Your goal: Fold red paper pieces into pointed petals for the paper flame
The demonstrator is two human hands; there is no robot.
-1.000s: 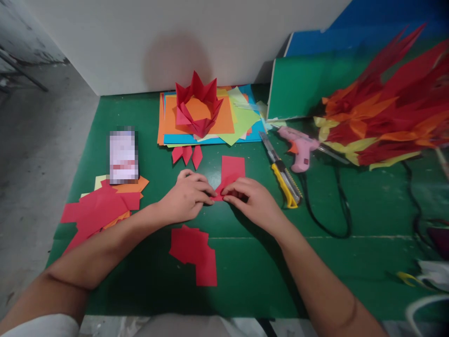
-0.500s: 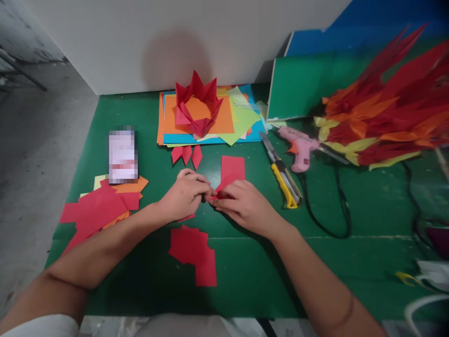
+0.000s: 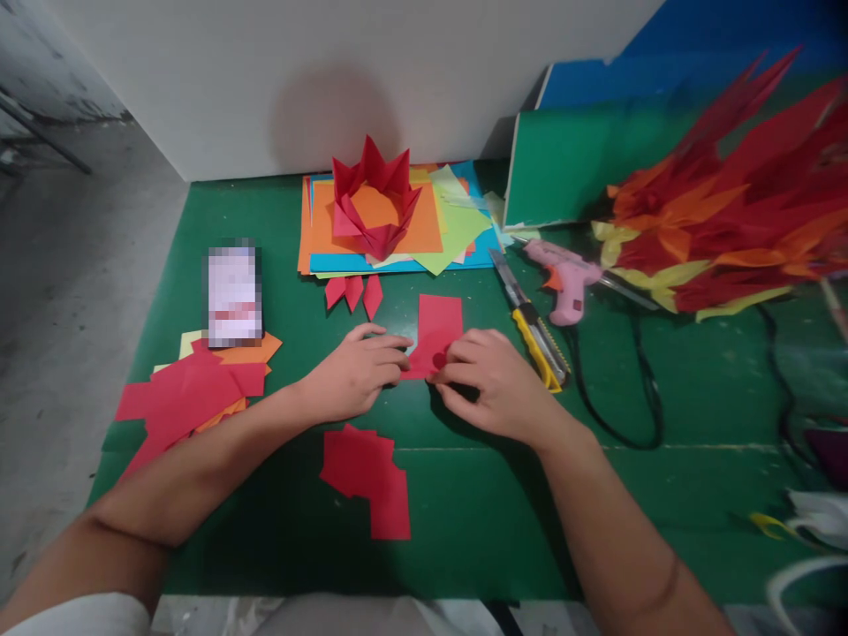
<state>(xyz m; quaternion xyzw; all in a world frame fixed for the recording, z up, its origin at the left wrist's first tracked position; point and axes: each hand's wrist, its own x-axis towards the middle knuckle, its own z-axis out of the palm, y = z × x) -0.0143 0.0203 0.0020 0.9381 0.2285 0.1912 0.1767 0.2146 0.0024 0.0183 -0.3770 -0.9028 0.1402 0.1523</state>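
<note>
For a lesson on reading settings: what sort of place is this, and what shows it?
Probably a papercraft workspace: a pink glue gun and a yellow utility knife lie on a green table, near a folded red paper ring.

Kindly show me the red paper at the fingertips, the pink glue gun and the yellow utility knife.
Red paper at the fingertips (image 3: pixel 438 324): head view, its flat part.
Pink glue gun (image 3: pixel 570 276): head view, on its body.
Yellow utility knife (image 3: pixel 531 335): head view, on its handle.
</note>
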